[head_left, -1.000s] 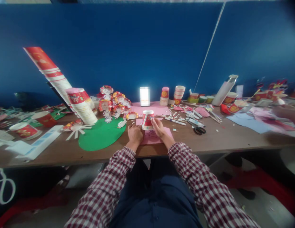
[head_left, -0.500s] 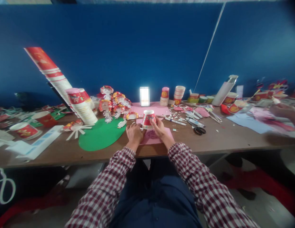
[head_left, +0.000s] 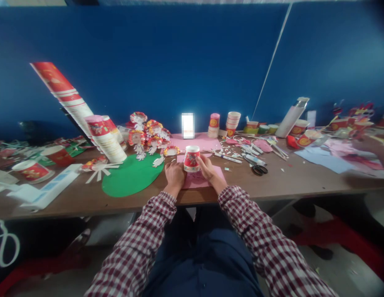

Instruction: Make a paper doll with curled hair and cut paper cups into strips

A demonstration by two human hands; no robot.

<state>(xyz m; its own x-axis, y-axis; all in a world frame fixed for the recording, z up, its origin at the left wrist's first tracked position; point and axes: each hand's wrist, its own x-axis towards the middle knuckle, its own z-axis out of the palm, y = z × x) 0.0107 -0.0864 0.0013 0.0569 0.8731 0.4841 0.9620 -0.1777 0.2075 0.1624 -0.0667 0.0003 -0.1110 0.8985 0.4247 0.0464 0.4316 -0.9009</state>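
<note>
A red and white paper cup [head_left: 191, 158] is upside down between my hands, its white base up, over a pink sheet [head_left: 219, 177] at the table's front. My right hand [head_left: 208, 168] grips the cup from the right, thumb on its side. At the cup's left edge is my left hand [head_left: 175, 173], with its fingers curled in; the fingertips are partly hidden, and it appears to hold the cup's lower rim. A green oval sheet [head_left: 130, 177] lies left of my left hand.
Black-handled scissors [head_left: 259, 170] and markers [head_left: 227, 158] lie to the right among paper scraps. Paper figures [head_left: 138, 138] and leaning cup stacks [head_left: 107, 142] stand left. A white power strip [head_left: 52, 185] is far left. Another person's hand [head_left: 367, 144] shows at the far right.
The cup has moved slightly down and left, and its printed side has turned in my hands. The other person's hand at the far right has shifted slightly.
</note>
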